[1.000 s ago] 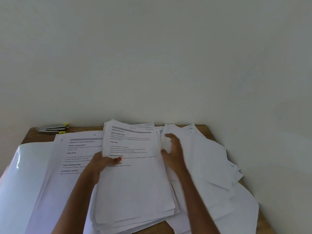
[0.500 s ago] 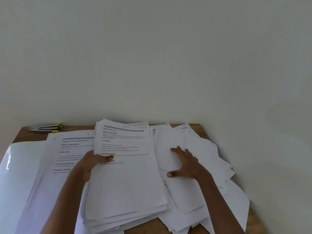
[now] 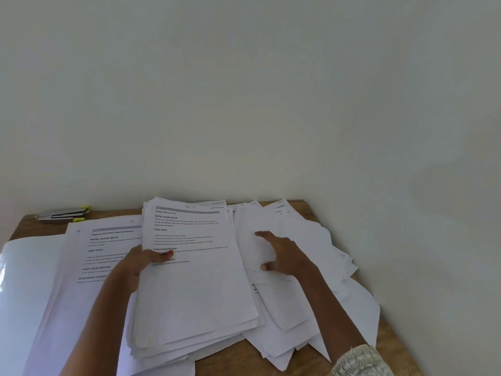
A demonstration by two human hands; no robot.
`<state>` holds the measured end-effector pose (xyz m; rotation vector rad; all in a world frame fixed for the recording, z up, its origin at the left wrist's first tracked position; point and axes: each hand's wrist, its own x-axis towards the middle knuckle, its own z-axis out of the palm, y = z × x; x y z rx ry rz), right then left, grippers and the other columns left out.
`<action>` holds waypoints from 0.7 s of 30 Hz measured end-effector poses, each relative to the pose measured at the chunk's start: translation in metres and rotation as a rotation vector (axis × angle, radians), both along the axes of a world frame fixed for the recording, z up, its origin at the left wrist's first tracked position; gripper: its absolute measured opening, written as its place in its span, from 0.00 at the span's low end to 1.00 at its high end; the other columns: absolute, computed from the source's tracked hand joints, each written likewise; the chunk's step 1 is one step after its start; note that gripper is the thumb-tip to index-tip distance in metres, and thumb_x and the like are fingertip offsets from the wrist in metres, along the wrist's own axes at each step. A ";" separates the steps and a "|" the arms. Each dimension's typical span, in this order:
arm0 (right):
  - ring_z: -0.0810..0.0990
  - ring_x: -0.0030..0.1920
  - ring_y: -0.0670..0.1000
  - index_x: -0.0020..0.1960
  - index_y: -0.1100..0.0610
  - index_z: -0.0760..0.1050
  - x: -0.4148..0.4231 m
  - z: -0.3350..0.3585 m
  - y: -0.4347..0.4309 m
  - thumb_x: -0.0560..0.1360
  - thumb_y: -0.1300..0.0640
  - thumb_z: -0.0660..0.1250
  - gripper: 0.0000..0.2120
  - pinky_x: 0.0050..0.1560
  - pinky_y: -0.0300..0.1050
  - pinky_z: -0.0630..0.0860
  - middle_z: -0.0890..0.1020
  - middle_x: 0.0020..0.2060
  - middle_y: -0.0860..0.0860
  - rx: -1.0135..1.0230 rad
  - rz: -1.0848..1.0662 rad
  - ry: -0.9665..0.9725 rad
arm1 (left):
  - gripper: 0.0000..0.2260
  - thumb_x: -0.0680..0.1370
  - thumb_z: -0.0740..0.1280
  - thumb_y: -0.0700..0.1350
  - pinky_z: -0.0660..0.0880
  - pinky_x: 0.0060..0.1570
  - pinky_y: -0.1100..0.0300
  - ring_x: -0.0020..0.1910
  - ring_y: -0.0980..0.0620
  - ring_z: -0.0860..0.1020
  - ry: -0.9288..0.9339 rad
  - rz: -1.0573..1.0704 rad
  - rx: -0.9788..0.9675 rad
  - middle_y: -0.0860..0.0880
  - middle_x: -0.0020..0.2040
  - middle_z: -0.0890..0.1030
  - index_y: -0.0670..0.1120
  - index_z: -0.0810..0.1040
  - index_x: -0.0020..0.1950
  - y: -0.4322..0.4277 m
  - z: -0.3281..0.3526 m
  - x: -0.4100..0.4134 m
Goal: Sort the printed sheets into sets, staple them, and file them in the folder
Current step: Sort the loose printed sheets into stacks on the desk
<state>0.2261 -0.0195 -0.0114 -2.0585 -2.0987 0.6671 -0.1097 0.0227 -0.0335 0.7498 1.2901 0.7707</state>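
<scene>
The right grip (image 3: 284, 257) has moved away from the printed stack (image 3: 195, 294) — now flat, fingers straight, on loose sheets (image 3: 311, 240). Left grip (image 3: 138, 264) clamps the stack's left edge; on the surface (image 3: 227, 359), its long axis points toward the wall (image 3: 244, 104).

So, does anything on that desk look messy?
Yes: the loose sheets under the right hand lie fanned and crooked, corners sticking out every way, unlike the squarer stack the left hand grips.

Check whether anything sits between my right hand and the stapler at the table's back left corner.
Yes. The right hand rests on the loose sheets; between it and the stapler lie the middle stack, gripped by the left hand, and the flat left pile. Both are low, so reaching over probably works.
</scene>
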 end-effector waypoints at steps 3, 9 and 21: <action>0.52 0.75 0.62 0.75 0.40 0.48 -0.013 -0.005 -0.003 0.67 0.39 0.73 0.46 0.71 0.68 0.55 0.52 0.77 0.52 -0.155 0.071 -0.127 | 0.24 0.67 0.76 0.34 0.73 0.60 0.37 0.55 0.35 0.79 0.005 0.014 -0.007 0.37 0.55 0.82 0.39 0.78 0.62 0.000 0.000 -0.003; 0.68 0.67 0.62 0.76 0.42 0.47 -0.022 0.000 -0.010 0.69 0.40 0.71 0.45 0.63 0.62 0.69 0.66 0.71 0.52 -0.026 0.097 -0.187 | 0.23 0.68 0.76 0.33 0.74 0.60 0.38 0.55 0.35 0.79 0.018 0.013 -0.012 0.37 0.56 0.81 0.38 0.78 0.62 0.000 0.001 -0.001; 0.74 0.24 0.47 0.69 0.50 0.65 -0.023 -0.017 -0.019 0.60 0.50 0.75 0.40 0.22 0.35 0.57 0.83 0.44 0.52 0.400 0.483 -0.795 | 0.23 0.69 0.75 0.34 0.74 0.60 0.41 0.56 0.35 0.79 0.031 -0.004 -0.011 0.36 0.57 0.80 0.37 0.77 0.63 -0.002 0.007 -0.003</action>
